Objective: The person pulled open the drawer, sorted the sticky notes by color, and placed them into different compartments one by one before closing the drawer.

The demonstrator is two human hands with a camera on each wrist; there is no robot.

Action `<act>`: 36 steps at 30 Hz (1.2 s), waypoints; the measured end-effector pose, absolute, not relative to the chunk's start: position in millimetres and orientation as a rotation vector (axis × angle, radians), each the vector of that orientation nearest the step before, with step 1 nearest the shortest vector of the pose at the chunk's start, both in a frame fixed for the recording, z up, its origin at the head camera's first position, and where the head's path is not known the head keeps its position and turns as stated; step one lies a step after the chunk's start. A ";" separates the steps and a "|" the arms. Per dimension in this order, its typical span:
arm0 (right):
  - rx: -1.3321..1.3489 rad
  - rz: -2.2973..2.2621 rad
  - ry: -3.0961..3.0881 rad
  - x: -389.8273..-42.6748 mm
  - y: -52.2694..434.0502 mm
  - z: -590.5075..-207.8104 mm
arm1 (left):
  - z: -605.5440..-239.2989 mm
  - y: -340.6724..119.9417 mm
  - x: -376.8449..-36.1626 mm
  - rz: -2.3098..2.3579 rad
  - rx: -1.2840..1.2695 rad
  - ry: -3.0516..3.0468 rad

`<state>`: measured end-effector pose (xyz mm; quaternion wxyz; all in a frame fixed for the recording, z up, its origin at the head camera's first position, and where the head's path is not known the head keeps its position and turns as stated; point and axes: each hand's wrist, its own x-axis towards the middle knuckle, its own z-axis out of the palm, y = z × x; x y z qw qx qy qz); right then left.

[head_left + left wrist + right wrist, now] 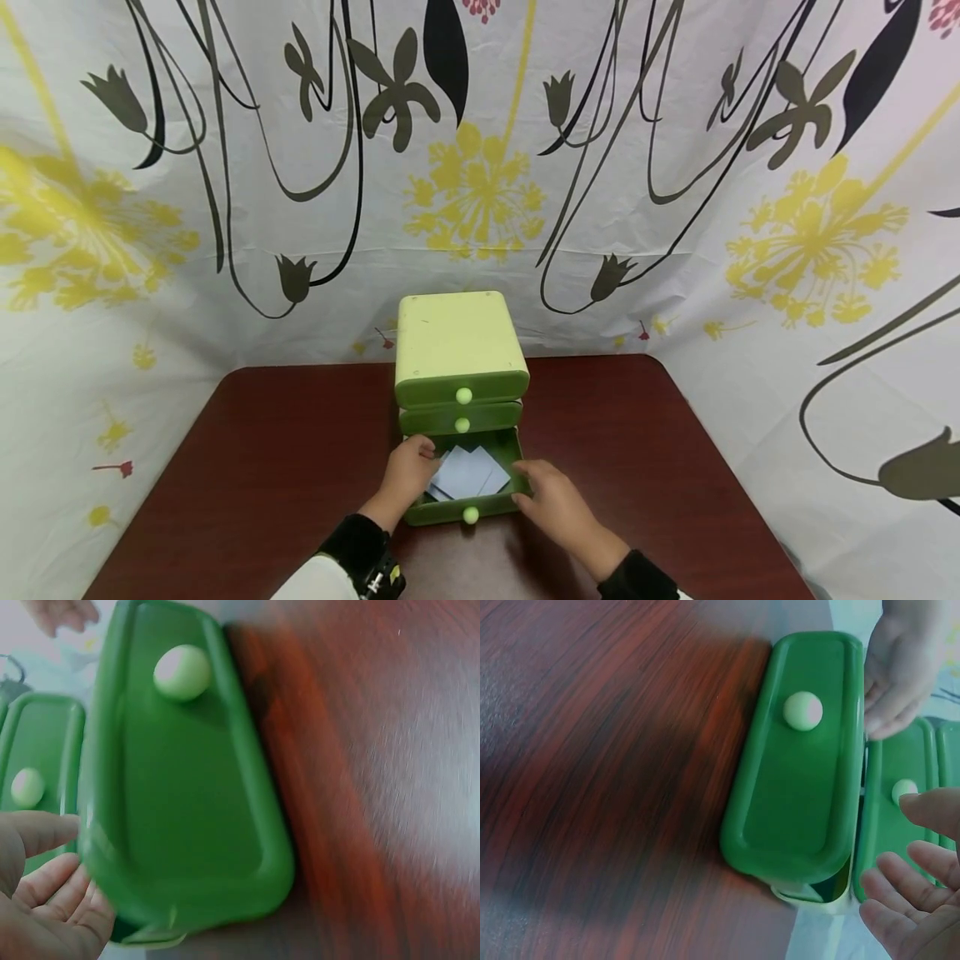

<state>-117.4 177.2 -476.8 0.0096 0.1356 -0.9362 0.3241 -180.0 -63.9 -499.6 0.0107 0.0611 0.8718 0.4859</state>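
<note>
Bottom drawer (471, 500) open between hands

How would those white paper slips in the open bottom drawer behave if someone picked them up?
The paper slips look thin and flat, so probably very light and floppy, bending when pinched. They overlap loosely in the bottom drawer, so lifting one might drag others along. Flat against the drawer floor, an edge may be awkward for the left hand to catch.

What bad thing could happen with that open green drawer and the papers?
The bottom drawer is pulled far out, so it might slip free of the green cabinet. The left hand and right hand sit at its sides, so shutting it could pinch fingers. The white papers lie loose and tilted, and a corner might catch and crumple.
</note>
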 end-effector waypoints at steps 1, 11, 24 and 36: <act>0.410 1.013 -2.916 -118.4 178.9 -477.9 | -498.4 -68.1 -180.8 1.520 0.182 2.713; 0.214 1.038 -2.836 -123.0 199.9 -494.6 | -481.0 -123.3 -193.0 1.379 0.094 2.819; 0.003 1.165 -2.919 -116.2 219.2 -510.6 | -445.3 -172.7 -227.8 1.258 -0.111 2.885; -0.118 1.774 -2.907 -107.7 218.2 -523.4 | -418.2 -152.5 -274.5 1.515 -0.216 2.817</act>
